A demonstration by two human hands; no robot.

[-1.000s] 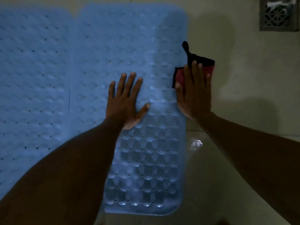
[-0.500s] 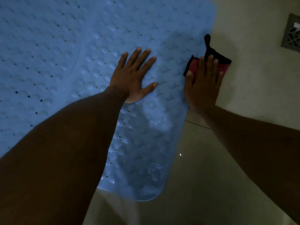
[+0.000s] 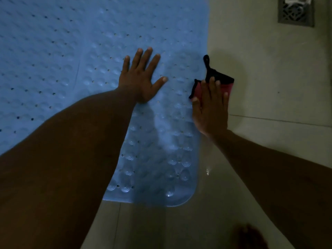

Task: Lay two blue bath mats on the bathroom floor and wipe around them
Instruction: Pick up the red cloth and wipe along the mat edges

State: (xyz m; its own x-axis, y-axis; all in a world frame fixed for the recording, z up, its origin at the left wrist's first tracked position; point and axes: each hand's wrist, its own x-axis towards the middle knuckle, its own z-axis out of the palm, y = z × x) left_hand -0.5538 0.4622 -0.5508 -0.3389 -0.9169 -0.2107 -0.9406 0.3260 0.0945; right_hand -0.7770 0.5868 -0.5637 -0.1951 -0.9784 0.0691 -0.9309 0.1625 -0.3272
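Two blue bubbled bath mats lie flat side by side on the pale tiled floor: the right mat (image 3: pixel 158 159) and the left mat (image 3: pixel 36 60), meeting along a seam. My left hand (image 3: pixel 142 79) rests flat, fingers spread, on the right mat. My right hand (image 3: pixel 211 106) presses flat on a red cloth with black trim and a black loop (image 3: pixel 218 81), at the right mat's right edge, partly on the floor. The hand hides much of the cloth.
A square metal floor drain (image 3: pixel 295 11) sits at the top right. A tile joint (image 3: pixel 280 120) runs across the floor right of my right hand. A small wet glint (image 3: pixel 207 171) shows beside the mat. A foot (image 3: pixel 251 238) is at the bottom right.
The view has shifted and levelled, so both mats and the drain sit differently in frame. My right hand and the cloth stay at the mat's right edge; my left hand stays flat on the mat.
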